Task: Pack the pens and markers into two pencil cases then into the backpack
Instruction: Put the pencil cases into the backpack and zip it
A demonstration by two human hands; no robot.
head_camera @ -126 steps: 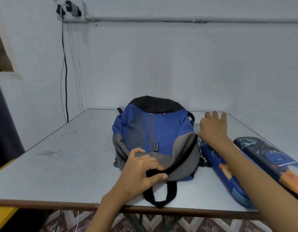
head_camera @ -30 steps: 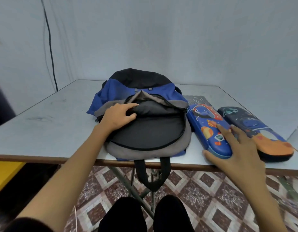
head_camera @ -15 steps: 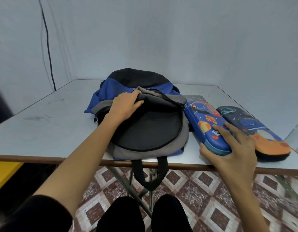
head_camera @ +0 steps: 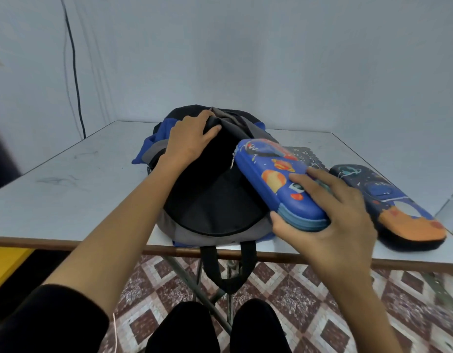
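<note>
View: head camera.
Left hand: the left hand (head_camera: 191, 138) grips the raised upper flap of the blue, grey and black fabric backpack (head_camera: 189, 233), with the fingers curled over the flap edge. This holds the main opening wide.
Right hand: the right hand (head_camera: 330, 220) holds the bright blue hard-shell pencil case with planet print (head_camera: 276, 179) at its near end, thumb on the side wall and fingers spread over the lid.
Case position: the far end points ahead and left of the right hand, at the right rim of the backpack's opening.
Second case: the dark navy hard-shell pencil case with an orange end (head_camera: 398, 212) lies on the white table (head_camera: 80, 187), just right of the right hand and apart from it.
Pens and markers: none are visible, and both cases appear closed.
Step in hand: probably loading the first case into the backpack.
Next move: angle the case's far end down past the rim and slide it in, with the flap held up.
</note>
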